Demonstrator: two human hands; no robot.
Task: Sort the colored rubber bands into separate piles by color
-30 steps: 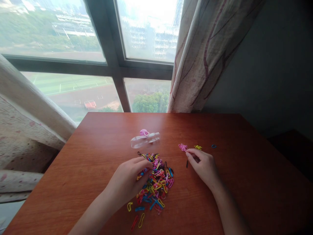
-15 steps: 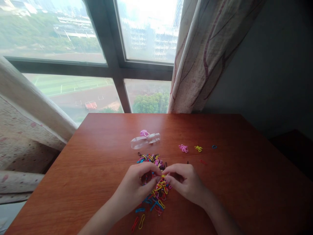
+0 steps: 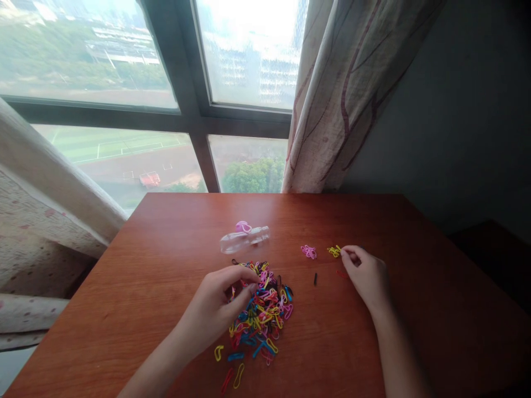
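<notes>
A mixed pile of small coloured rubber bands (image 3: 269, 318) lies on the table. Over its upper left part is my left hand (image 3: 222, 298), thumb and forefinger tips close together in a pinch. Whatever those tips hold, if anything, blends into the bands behind. Farther right, my right hand (image 3: 367, 276) pinches a yellow rubber band at the edge of the small yellow cluster (image 3: 333, 251). A pink cluster of bands (image 3: 308, 252) sits left of the yellow one. A red band (image 3: 342, 274) lies partly under my right hand, and a black band (image 3: 315, 279) lies nearer the pile.
A clear plastic bottle (image 3: 236, 242) lies behind the pile, with a pink looped item (image 3: 243, 226) against it. Several loose bands, among them a yellow one (image 3: 238, 376), lie at the front. The wooden table (image 3: 166, 265) meets a window with curtains (image 3: 319, 138).
My hands were together over the pile with a yellow band between them. My right hand has moved right and away to the yellow cluster; my left has drawn slightly left. The view shifted slightly.
</notes>
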